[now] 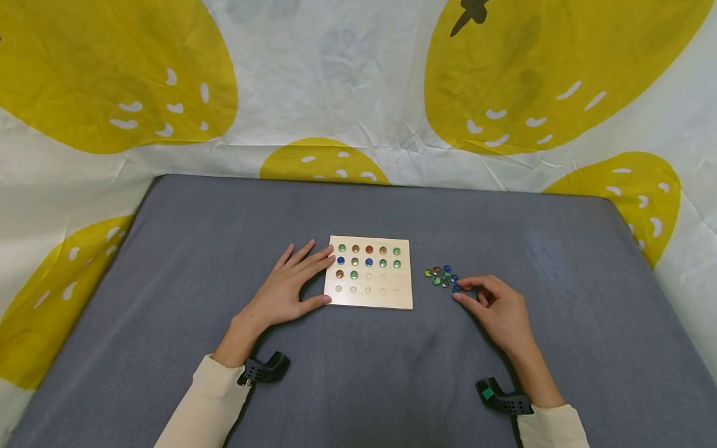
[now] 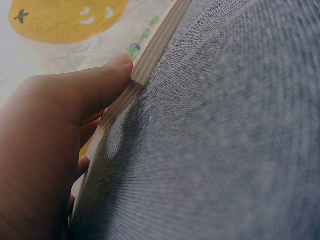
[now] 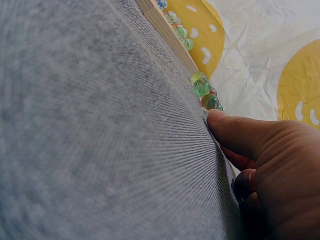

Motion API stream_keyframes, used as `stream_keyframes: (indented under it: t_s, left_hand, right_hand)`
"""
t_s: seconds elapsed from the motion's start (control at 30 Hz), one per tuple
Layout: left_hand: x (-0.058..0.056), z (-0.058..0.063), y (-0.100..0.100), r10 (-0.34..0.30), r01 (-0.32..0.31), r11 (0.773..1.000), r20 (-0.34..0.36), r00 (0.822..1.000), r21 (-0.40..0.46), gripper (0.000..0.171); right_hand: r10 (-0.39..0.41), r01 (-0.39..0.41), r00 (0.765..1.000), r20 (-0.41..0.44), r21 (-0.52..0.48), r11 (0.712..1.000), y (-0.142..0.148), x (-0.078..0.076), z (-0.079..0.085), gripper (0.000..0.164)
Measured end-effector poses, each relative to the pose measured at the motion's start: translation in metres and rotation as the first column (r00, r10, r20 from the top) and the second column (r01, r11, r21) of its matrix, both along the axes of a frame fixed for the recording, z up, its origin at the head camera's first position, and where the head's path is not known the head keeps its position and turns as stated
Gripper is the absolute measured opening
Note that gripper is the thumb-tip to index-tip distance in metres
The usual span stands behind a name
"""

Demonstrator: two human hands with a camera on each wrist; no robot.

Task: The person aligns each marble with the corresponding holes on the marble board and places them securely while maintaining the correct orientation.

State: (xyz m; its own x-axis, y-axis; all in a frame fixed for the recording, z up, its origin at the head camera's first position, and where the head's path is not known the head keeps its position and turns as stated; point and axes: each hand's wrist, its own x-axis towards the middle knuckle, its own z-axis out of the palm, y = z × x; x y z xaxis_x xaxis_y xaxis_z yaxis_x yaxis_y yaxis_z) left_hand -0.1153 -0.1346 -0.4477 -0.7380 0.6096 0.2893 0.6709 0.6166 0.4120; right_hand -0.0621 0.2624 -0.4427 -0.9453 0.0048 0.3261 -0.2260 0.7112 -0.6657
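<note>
A pale wooden board [image 1: 368, 298] with rows of round hollows lies flat on the cloth. Green, amber, red and blue marbles [image 1: 369, 249] fill its two far rows and the left part of the third. My left hand [image 1: 282, 292] is spread at the board's left side, thumb at the near corner and fingertips on the left edge. To the right of the board sits a small cluster of loose marbles [image 1: 437, 280]. At its near right side my right hand [image 1: 498, 311] pinches a blue marble [image 1: 456, 288] between thumb and index finger, its other fingers curled in.
Grey cloth [image 1: 224, 218] covers the table. White fabric with yellow shapes [image 1: 336, 81] hangs behind the table and at both sides. A dark wrist camera [image 1: 267, 368] is on the left wrist, another camera [image 1: 503, 398] on the right.
</note>
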Motion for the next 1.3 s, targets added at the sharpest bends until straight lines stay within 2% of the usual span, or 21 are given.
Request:
stream_keyframes:
  t_s: [1.3]
  left_hand:
    - [-0.0015,-0.0003,-0.0005,0.006,-0.006,1.000,0.004,1.000,-0.008,0.071]
  right_hand:
    - [0.006,-0.008,1.000,0.031,0.041,0.999,0.0002,-0.0004,0.0009,0.021]
